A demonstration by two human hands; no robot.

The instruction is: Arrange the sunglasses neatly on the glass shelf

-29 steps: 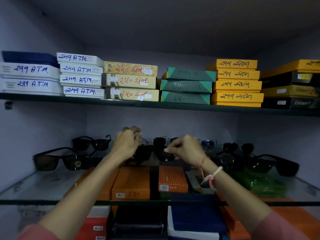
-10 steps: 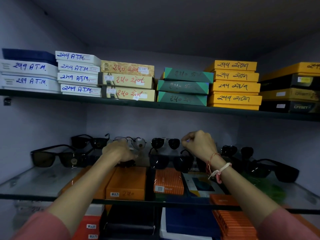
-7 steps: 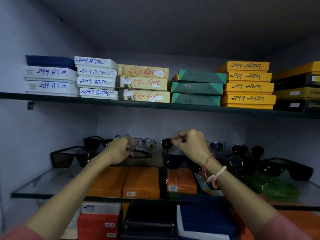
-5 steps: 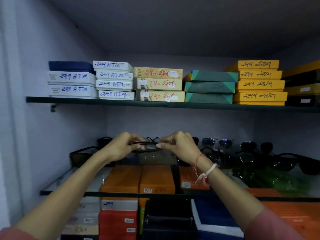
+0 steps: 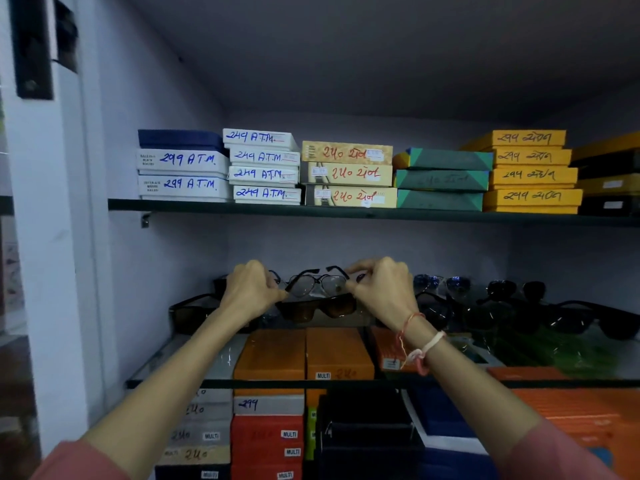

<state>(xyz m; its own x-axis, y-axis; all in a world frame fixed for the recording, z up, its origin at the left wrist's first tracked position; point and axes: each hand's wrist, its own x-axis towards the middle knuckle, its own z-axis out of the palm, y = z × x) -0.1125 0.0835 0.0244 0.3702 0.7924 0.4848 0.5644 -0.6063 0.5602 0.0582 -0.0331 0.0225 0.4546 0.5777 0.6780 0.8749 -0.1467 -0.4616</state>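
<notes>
We held a thin-framed pair of sunglasses point(image 5: 317, 284) at mid-frame, the left hand point(image 5: 251, 289) closed on its left end and the right hand point(image 5: 382, 289) pinching its right end, just above the glass shelf point(image 5: 180, 355). To do this well, we judged it should be lowered level, lenses forward, into the row. The pair had pale, clear-looking lenses and dark temples, unlike the brown-lensed pair point(image 5: 317, 308) directly below it.

Single head-worn wide-angle view, facing forward into shelf alcove, near arm's reach. Glass shelf point(image 5: 166, 355) at mid-frame, upper shelf point(image 5: 242, 206) above, alcove ceiling visible. No second view to overlap.
</notes>
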